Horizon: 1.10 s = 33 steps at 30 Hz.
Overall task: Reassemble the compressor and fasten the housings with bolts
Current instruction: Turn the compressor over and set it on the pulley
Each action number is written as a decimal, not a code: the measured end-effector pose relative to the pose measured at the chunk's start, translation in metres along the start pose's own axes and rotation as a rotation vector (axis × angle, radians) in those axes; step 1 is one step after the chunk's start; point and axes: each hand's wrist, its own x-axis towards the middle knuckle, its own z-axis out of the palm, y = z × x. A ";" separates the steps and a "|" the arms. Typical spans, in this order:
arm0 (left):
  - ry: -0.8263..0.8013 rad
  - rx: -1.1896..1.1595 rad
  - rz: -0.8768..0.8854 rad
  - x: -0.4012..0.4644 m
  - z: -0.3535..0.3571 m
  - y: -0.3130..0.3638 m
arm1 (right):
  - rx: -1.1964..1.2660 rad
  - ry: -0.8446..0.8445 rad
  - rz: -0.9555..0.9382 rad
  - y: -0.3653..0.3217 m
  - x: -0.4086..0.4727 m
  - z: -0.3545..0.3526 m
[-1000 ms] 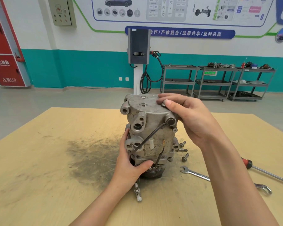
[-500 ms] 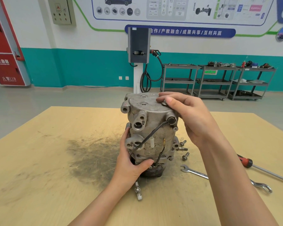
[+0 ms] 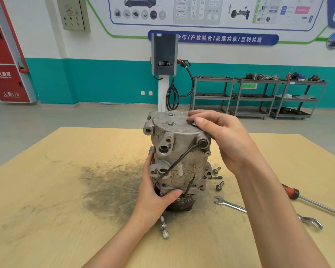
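Standing upright on the tabletop [image 3: 56, 190], the compressor [image 3: 179, 157] is gripped low by the left hand [image 3: 155, 198], right hand [image 3: 222, 136] pinching its top rim, loose bolts [image 3: 218, 177] just right, nearer that hand.

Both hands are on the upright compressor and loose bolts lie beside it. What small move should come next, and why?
Probably the right hand leaves the compressor top and picks a bolt from the table just right of it, since the left hand already steadies the lower body.
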 end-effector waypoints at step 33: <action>-0.004 0.003 -0.012 0.001 -0.001 -0.002 | 0.031 0.092 0.030 -0.003 0.001 0.005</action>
